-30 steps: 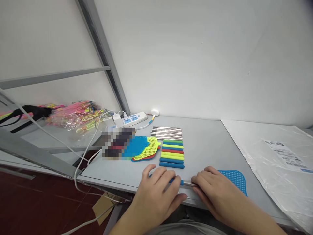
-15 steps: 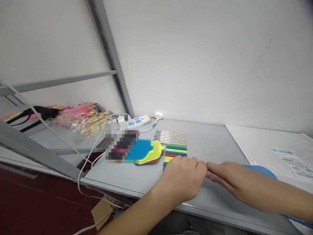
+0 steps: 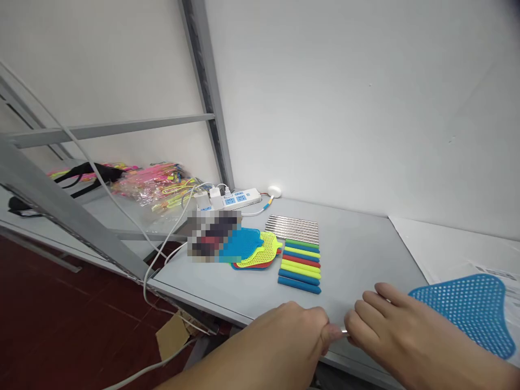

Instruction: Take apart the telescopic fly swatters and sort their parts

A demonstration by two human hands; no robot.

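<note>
A blue perforated fly swatter head (image 3: 467, 309) shows beyond my right hand, partly behind that forearm. My right hand (image 3: 390, 330) is closed around the swatter's shaft. A short bit of metal rod (image 3: 344, 331) shows between my hands, which are close together over the table's front edge. My left hand (image 3: 290, 330) is closed at the rod's other side; whatever lies inside its fist is hidden. Farther back, several coloured handle tubes (image 3: 300, 265) lie in a row, with a row of metal rods (image 3: 294, 227) behind them. Left of these, a yellow swatter head (image 3: 268, 252) overlaps blue and red ones.
A white power strip (image 3: 244, 197) with plugs and cables stands near the wall. To the left rises a grey metal frame (image 3: 211, 97). Plastic-wrapped pink and yellow items (image 3: 158, 184) lie beyond it. White sheeting (image 3: 418, 244) covers the table's right end.
Both hands have come lower, toward the table's front edge, and a bit of metal rod now shows between them. More of the blue swatter head is visible. The view has shifted slightly.
</note>
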